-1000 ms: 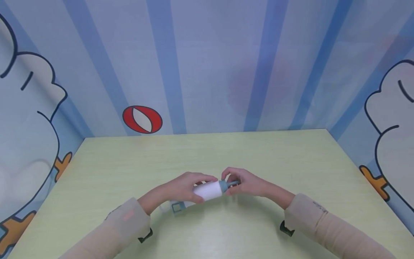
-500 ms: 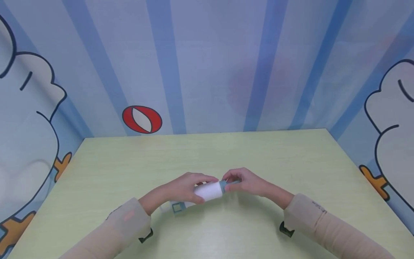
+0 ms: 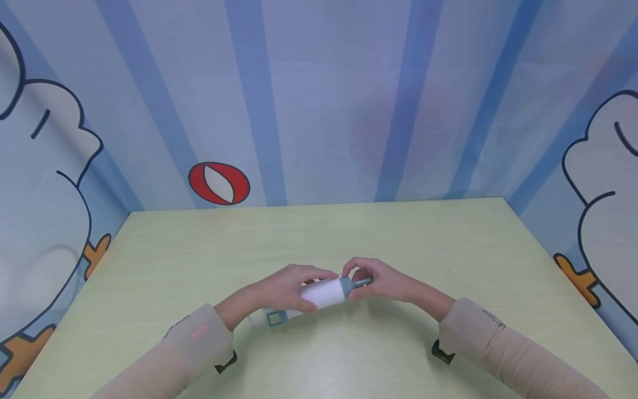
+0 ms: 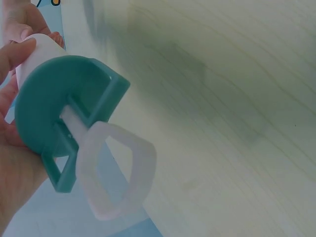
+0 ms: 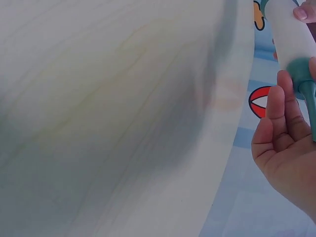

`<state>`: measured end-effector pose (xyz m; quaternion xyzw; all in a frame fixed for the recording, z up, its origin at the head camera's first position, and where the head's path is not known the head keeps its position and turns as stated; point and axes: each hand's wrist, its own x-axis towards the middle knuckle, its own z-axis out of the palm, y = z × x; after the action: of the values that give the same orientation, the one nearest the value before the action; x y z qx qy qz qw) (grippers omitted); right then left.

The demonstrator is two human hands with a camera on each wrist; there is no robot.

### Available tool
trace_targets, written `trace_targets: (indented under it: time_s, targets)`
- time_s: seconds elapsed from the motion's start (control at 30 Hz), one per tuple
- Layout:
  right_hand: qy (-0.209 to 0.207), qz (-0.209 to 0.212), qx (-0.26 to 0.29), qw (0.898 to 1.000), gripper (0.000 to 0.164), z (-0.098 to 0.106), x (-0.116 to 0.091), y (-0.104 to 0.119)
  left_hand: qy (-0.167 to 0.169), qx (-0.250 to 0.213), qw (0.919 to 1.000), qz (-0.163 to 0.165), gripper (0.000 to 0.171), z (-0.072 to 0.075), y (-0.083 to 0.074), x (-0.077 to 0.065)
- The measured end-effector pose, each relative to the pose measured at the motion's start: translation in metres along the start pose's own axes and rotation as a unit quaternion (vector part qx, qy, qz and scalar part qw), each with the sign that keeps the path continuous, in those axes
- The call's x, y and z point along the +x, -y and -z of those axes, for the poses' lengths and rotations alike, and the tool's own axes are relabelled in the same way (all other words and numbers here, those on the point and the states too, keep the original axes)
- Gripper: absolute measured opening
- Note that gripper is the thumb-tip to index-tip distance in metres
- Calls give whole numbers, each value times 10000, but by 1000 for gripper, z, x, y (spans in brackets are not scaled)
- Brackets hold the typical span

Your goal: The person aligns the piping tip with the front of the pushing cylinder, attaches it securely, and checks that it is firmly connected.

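Observation:
In the head view a toy syringe with a white barrel (image 3: 323,293) slants over the front middle of the table. My left hand (image 3: 286,288) grips the barrel, thumb on the near side and fingers over the far side. Past that hand, the left wrist view shows the teal finger flange (image 4: 47,101) and the white ring handle (image 4: 116,173) of the plunger. My right hand (image 3: 381,280) has its fingertips round the teal end cap (image 3: 346,286). The thin teal nozzle (image 5: 309,111) points into the right palm, partly hidden by the fingers.
The pale wood-patterned table (image 3: 319,238) spreads under both hands. Behind it stands a blue striped backdrop (image 3: 329,100) with a printed red and white ball (image 3: 219,183). Printed white cartoon figures flank both sides. A dark band (image 3: 442,352) shows beneath the right cuff.
My right fingers drew in closer round the cap and nozzle, then arched out again with the fingertips still at the cap. The left hand and syringe have barely moved.

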<state>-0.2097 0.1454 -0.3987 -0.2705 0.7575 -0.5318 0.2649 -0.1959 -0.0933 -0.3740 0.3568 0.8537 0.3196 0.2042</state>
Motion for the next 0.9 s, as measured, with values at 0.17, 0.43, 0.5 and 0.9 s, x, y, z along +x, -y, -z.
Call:
trace_targets:
  time_s: [0.17, 0.43, 0.5, 0.9]
  targets:
    - [-16, 102, -29, 9999, 31, 0, 1, -1, -13, -6, 10000, -2, 57, -1, -2, 0]
    - [-300, 230, -629, 9973, 25, 0, 2, 1, -56, 118, 9998, -126, 57, -2, -1, 0]
    - [-311, 191, -593, 9976, 26, 0, 2, 1, -78, 127, 9998, -162, 57, -2, -1, -1]
    - [-335, 143, -648, 9972, 36, 4, 0, 5, -101, 222, 9997, -55, 57, 0, -4, -2]
